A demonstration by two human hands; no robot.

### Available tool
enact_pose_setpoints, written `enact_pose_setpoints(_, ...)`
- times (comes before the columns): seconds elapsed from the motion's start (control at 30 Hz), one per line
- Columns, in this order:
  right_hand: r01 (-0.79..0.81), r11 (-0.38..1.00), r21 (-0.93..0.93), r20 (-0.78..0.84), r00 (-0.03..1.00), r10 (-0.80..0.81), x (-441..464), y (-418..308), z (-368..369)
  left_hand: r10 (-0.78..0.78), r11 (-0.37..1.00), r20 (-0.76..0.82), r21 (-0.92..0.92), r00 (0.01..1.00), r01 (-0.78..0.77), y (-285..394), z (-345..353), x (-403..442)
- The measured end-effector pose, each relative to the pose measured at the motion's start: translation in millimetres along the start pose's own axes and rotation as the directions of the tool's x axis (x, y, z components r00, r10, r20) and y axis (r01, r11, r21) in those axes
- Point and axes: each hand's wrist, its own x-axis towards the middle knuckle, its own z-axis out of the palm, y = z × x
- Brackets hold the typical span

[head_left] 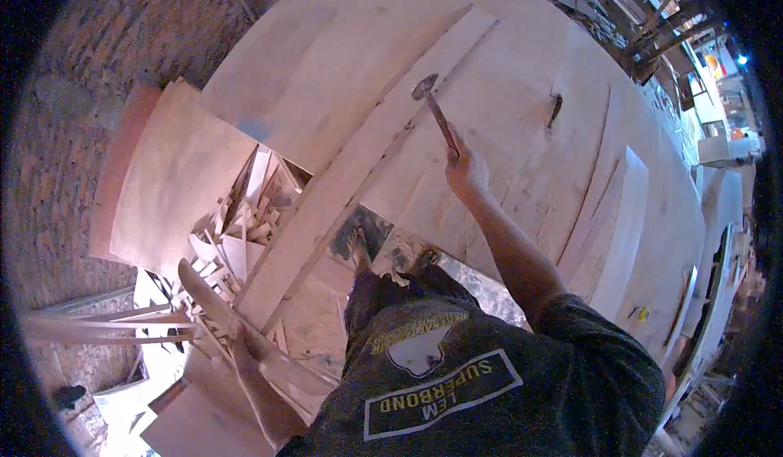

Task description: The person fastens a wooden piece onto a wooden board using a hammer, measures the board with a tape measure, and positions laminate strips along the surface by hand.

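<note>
My right hand (467,173) is closed round the handle of a hammer (438,116), whose head is over a long wooden board (367,143). That board lies diagonally across a large wooden sheet (497,74). At the lower left, my left hand (245,349) is at a curved wooden piece (214,298), with its fingers against the wood; their exact grip is too small to make out. A dark tool-like object (555,110) lies on the sheet, right of the hammer.
Wood offcuts (257,222) are heaped left of the long board. Flat panels (175,172) stand near the brick wall (73,131). Long strips (106,326) jut in from the left. A pale curved board (624,229) lies at the right, near a small yellow item (643,314).
</note>
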Motion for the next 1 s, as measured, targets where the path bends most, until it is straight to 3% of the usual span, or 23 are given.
enact_pose_setpoints(0.1,0.097,0.994,-0.052,0.004,0.995,-0.097,13,4,17,-0.011,1.000,-0.012,0.002,1.000,0.011,1,0,-1)
enact_pose_setpoints(0.2,0.075,0.992,-0.106,0.033,0.997,-0.072,15,-1,19,-0.021,1.000,-0.020,0.004,1.000,0.021,-2,2,-1)
enact_pose_setpoints(0.3,0.292,0.955,0.055,-0.053,0.956,-0.290,9,21,46,-0.032,0.999,-0.045,-0.006,0.998,0.031,-5,-2,-3)
enact_pose_setpoints(0.5,0.395,0.916,-0.075,0.210,0.904,-0.373,-56,8,31,-0.025,1.000,-0.071,-0.016,0.997,0.024,-5,-1,-10)
enact_pose_setpoints(0.6,0.340,0.940,0.006,0.335,0.886,-0.322,-71,10,45,-0.015,1.000,-0.076,-0.011,0.997,0.014,-3,1,-10)
enact_pose_setpoints(0.7,0.455,0.889,-0.050,0.349,0.842,-0.412,-69,5,44,-0.007,1.000,-0.073,0.005,0.997,0.007,-2,9,-8)
enact_pose_setpoints(0.9,0.279,0.952,-0.124,0.145,0.954,-0.261,-20,26,59,-0.015,1.000,-0.071,0.024,0.997,0.017,-6,12,-7)
enact_pose_setpoints(1.0,0.150,0.988,-0.031,0.014,0.989,-0.150,7,23,29,-0.024,0.999,-0.062,0.029,0.998,0.026,-6,17,-1)
